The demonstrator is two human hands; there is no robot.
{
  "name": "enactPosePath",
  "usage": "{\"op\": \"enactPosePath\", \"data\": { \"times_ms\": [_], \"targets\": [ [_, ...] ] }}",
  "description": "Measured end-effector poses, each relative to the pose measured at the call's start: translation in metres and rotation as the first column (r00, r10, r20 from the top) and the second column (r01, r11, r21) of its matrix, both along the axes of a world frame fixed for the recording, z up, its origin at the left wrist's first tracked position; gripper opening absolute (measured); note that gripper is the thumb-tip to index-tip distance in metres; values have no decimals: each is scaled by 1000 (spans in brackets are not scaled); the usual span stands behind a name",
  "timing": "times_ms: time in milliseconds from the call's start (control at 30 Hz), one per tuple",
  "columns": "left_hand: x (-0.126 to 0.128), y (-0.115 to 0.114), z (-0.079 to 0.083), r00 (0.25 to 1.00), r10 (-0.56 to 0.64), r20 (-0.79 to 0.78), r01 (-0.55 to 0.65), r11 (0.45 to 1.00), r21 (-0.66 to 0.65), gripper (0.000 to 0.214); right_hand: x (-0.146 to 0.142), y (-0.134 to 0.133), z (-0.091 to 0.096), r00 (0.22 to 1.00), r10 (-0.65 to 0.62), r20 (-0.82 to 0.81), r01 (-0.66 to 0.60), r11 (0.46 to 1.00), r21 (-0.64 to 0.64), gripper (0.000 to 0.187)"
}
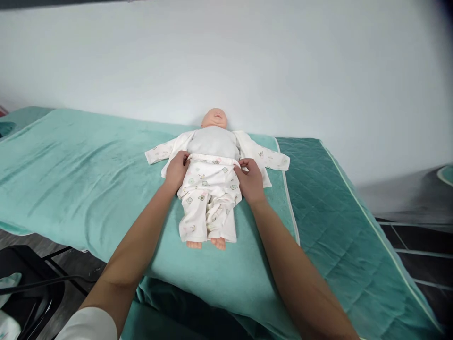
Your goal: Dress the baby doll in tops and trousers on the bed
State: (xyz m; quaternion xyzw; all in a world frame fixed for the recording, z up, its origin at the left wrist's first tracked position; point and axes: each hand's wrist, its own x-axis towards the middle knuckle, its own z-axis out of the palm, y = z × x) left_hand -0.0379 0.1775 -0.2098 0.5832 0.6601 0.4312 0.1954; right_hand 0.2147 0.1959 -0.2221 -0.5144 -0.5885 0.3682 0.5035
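Note:
A baby doll [214,118] lies on its back, head toward the wall, on a light green blanket [106,170]. It wears white printed pants [207,182], with both feet showing below the legs. A pale grey top [214,141] covers its chest, and a white printed jacket [253,148] lies spread wide to both sides. My left hand [178,168] pinches the pants' waistband at the left hip. At the right hip my right hand [250,177] is closed on the same waistband. The fingertips are partly hidden by the fabric.
Under the blanket, a darker green quilted cover [329,212] shows at the right. A white wall [226,56] stands behind the bed. At the lower left is a black chair [31,283] with cloth on it. A dark rack with light bars [417,252] stands at the right.

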Motion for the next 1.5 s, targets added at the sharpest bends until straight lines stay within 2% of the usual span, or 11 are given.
{"op": "enactPosePath", "data": {
  "times_ms": [167,333,433,567,667,767,867,967,1033,1267,1500],
  "targets": [
    [-4,5,1,1000,-11,-22,10,997,-76,25,1,5,11,949,-97,301,46,984,173,18],
    [-6,6,-1,995,-14,94,22,996,-81,42,2,17,33,888,-197,415,35,930,366,19],
    [-6,3,0,993,-72,92,77,996,-51,59,-1,27,32,910,-151,387,48,964,263,15],
    [-4,-1,4,983,-145,113,146,989,0,53,-1,30,21,943,-75,323,59,996,59,21],
    [-2,-1,4,946,-130,296,148,988,-39,46,4,26,18,949,-47,311,35,998,42,25],
    [-1,1,3,844,-26,535,137,976,-168,46,11,23,21,961,49,271,-52,999,3,34],
    [-1,3,2,724,61,687,160,954,-253,44,19,23,25,975,210,77,-200,972,-124,40],
    [-1,2,5,657,26,754,249,936,-249,28,26,21,30,931,343,-123,-363,902,-234,39],
    [-1,0,8,620,-1,785,317,915,-250,20,28,19,32,918,377,-128,-397,878,-266,38],
    [-2,-1,8,505,-33,862,388,901,-193,23,25,11,30,933,339,-122,-357,912,-203,35],
    [4,1,4,524,-57,850,368,915,-166,25,11,18,12,976,216,-5,-213,961,-177,36]
  ]
}}
